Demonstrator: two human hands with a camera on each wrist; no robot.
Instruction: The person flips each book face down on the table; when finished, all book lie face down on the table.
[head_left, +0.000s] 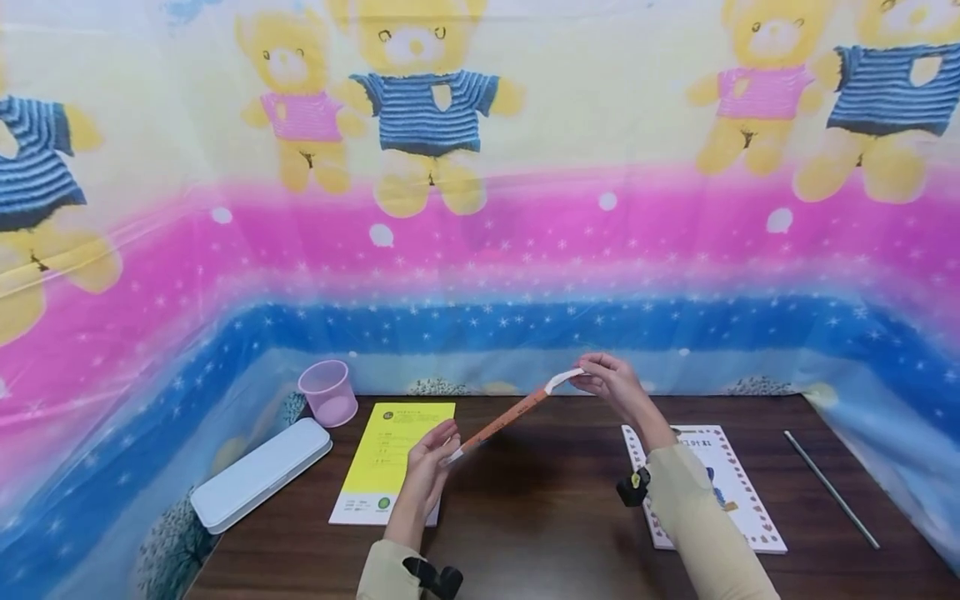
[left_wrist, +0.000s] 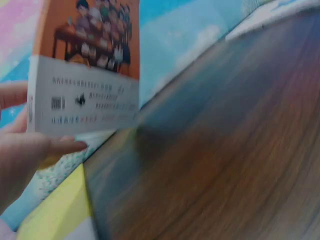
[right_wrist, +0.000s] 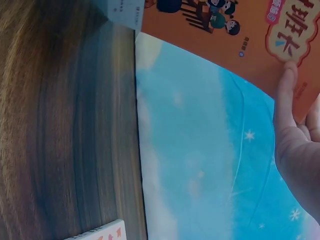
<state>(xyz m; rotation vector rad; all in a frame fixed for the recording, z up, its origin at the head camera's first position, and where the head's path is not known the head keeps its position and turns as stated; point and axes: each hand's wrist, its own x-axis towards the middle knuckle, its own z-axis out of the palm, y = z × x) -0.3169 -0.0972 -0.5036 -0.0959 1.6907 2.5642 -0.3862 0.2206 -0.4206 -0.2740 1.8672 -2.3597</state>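
An orange book (head_left: 512, 413) is held up above the dark table, nearly edge-on in the head view and slanting up to the right. My left hand (head_left: 427, 467) pinches its lower left end, where a white band with printed text and a code (left_wrist: 82, 97) shows in the left wrist view. Above that band is a picture of figures around a table. At the raised end, my right hand (head_left: 618, 390) grips the book. In the right wrist view the right thumb (right_wrist: 287, 97) presses on the orange cover (right_wrist: 200, 37) near the large title characters.
Left of the hands lie a yellow booklet (head_left: 397, 450) and a pale blue pencil case (head_left: 262, 475), with a pink translucent cup (head_left: 328, 396) behind. On the right are a white notebook (head_left: 738, 492) and a thin green stick (head_left: 831, 489). A bear-print cloth (head_left: 525, 325) hangs behind the table.
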